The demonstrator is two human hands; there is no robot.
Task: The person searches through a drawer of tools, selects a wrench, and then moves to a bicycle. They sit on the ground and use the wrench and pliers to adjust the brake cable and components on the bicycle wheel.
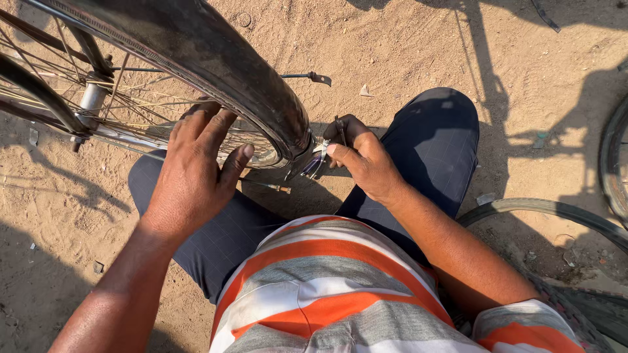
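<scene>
The wheel (196,59) stands upright on the sand (405,46), tyre (222,59) seated on it, spokes (131,104) at left. The left hand (196,163) lies open, fingers spread on the rim. The right hand (366,160) is closed around a small tool (319,155) touching the tyre's near edge; the job looks midway.
</scene>
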